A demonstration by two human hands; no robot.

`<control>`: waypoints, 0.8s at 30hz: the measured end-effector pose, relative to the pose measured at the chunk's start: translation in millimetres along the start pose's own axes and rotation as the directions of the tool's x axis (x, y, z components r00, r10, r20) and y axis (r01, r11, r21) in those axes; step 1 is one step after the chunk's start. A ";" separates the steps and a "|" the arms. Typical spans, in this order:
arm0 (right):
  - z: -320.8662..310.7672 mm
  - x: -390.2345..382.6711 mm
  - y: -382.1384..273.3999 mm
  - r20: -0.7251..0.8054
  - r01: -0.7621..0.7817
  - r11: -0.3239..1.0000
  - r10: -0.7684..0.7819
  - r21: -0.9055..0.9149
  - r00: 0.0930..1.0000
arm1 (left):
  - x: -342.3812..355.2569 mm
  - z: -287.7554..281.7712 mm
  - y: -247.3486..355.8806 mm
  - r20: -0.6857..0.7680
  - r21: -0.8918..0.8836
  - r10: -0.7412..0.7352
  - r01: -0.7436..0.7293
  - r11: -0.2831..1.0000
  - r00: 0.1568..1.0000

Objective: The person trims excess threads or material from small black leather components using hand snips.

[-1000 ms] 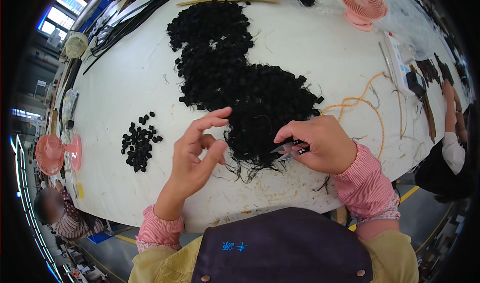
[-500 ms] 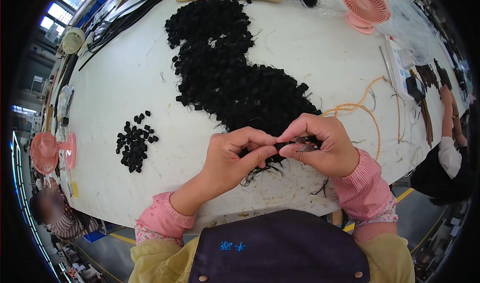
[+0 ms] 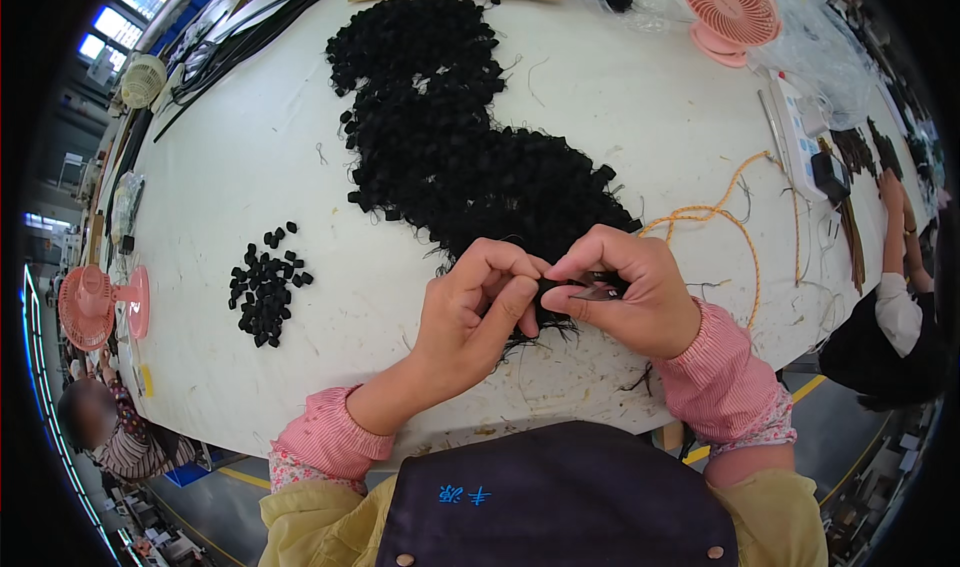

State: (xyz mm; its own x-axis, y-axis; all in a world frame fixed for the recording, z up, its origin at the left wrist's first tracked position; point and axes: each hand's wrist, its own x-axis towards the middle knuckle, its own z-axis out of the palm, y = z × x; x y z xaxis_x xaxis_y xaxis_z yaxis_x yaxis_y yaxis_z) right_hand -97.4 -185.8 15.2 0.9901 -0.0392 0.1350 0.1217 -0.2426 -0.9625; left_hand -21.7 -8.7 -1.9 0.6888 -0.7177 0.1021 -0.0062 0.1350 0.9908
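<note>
Over the near end of the black heap, my left hand (image 3: 478,312) is closed in a pinch, thumb against curled fingers. What it pinches is hidden. Touching or almost touching those fingertips, my right hand (image 3: 632,292) is closed around small silver thread snips (image 3: 597,292), mostly covered by the fingers. Beneath and beyond both hands spreads a long heap of small black pieces (image 3: 430,147) with loose threads along its edges. To the left lies a smaller pile of black pieces (image 3: 265,292), apart from the heap.
The white table (image 3: 230,157) carries an orange cord (image 3: 740,217) on the right, near a power strip (image 3: 797,142). Pink fans stand at the back right (image 3: 733,12) and far left (image 3: 88,307). Black strips (image 3: 250,37) lie at the back left. Other people sit at both sides.
My left hand has turned slightly, its fingers curling more and its thumb rising. My right hand has shifted a little left, still around the snips. The piles look unchanged.
</note>
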 end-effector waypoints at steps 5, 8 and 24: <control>2.5 -0.2 3.0 -0.019 0.010 1.000 -0.011 -0.020 1.000 | 0.1 -3.3 -1.6 0.017 -0.040 -0.053 0.054 0.998 0.998; -1.2 0.7 0.5 0.030 0.029 0.983 -0.024 -0.180 0.999 | 0.5 -4.9 -3.2 0.008 -0.014 -0.048 0.048 0.999 0.999; 3.5 0.5 6.4 0.031 -0.038 0.997 0.040 -0.071 0.999 | -1.8 -9.2 -9.5 0.053 0.351 0.144 -0.153 0.924 0.988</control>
State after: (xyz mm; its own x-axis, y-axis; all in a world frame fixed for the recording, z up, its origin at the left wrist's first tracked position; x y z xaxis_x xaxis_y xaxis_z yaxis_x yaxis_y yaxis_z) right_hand -95.9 -184.0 8.3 0.9959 -0.0192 0.0889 0.0786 -0.3094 -0.9477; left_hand -16.2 -2.4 -12.3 0.6414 -0.7261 0.2478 -0.3658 -0.0056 0.9307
